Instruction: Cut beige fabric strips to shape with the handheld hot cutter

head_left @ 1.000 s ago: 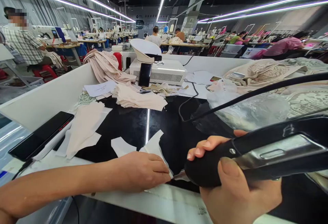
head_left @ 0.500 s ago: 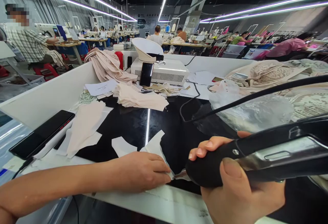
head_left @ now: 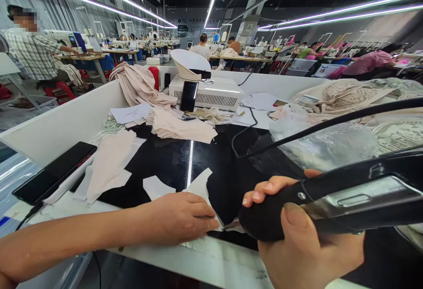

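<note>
My left hand (head_left: 180, 218) rests low at the centre, fingers bent and closed on the edge of a white cut piece (head_left: 200, 185) that lies on the black work surface. A second white cut piece (head_left: 158, 187) lies just left of it. My right hand (head_left: 307, 253) is wrapped round a black hand-held tool (head_left: 350, 201) with a long silver metal part on its side. The tool's rounded end is close to my left fingertips. A small pale scrap (head_left: 235, 226) shows between the fingertips and the tool; the tool's working tip cannot be made out.
Pale pink cut pieces lie in a stack (head_left: 180, 126) and another stack (head_left: 110, 161) at left. A black phone (head_left: 54, 172) lies by the left edge. Behind stands a white vented box (head_left: 211, 95). A black cable (head_left: 330, 121) crosses above the tool; plastic bags (head_left: 327, 143) lie at right.
Almost nothing differs. My left hand and the tool in my right hand have shifted very slightly to the left; both grips look the same.
</note>
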### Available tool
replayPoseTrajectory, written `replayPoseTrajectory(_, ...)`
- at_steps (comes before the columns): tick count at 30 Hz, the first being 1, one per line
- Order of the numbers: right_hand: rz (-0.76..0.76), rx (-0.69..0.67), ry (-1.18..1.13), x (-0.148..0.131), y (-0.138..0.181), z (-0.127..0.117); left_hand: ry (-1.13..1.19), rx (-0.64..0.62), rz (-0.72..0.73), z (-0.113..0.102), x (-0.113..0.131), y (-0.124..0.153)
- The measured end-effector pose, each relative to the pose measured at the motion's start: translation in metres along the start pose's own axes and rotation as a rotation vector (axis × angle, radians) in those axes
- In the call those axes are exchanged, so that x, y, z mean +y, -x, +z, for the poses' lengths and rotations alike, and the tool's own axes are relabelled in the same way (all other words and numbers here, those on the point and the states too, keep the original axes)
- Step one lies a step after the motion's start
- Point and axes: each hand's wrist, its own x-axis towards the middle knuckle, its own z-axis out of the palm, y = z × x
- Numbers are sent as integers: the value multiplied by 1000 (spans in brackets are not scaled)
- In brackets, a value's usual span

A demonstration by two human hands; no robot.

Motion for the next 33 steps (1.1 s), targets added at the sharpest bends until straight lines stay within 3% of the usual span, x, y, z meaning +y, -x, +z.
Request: replayPoseTrajectory(33, 0, 31, -54, 8, -2, 3, -5, 19, -85, -6, 5, 9)
